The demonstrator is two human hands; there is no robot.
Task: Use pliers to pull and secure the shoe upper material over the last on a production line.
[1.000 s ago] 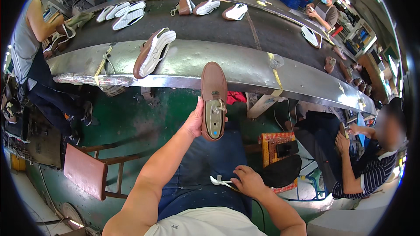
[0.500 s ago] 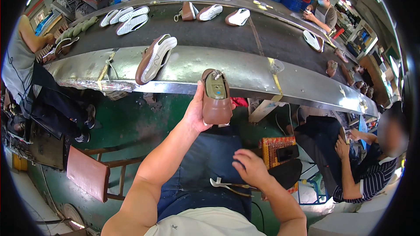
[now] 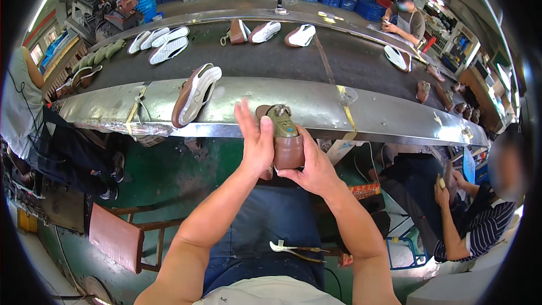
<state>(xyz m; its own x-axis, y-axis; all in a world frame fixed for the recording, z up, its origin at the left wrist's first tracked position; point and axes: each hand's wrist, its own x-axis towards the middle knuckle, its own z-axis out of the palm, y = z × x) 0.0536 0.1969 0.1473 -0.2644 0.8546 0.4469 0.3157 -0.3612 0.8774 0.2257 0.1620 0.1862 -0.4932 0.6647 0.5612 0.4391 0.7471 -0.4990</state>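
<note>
Above my lap, just before the metal edge, is a brown shoe upper (image 3: 289, 154) on a green shoe last (image 3: 283, 125), with lacing at its far end. My right hand (image 3: 317, 168) grips its near, rounded end from the right side. My left hand (image 3: 257, 146) is open along its left side, fingers stretched upward and slightly blurred; it hides part of the brown material there. Whether the left palm presses on the shoe I cannot tell. Across my lap lies a pincer-like hand tool (image 3: 296, 248) with a pale metal head and two thin handles.
A metal-edged conveyor (image 3: 237, 93) crosses ahead. A brown-and-white shoe (image 3: 196, 95) leans on its edge; several others lie on the dark belt (image 3: 248, 59). A stool (image 3: 114, 237) stands left. People work at left, far right and near right (image 3: 480, 220).
My right hand has come up from my lap and taken hold of the shoe. The left hand has let go and opened beside it. The shoe sits slightly lower and further right.
</note>
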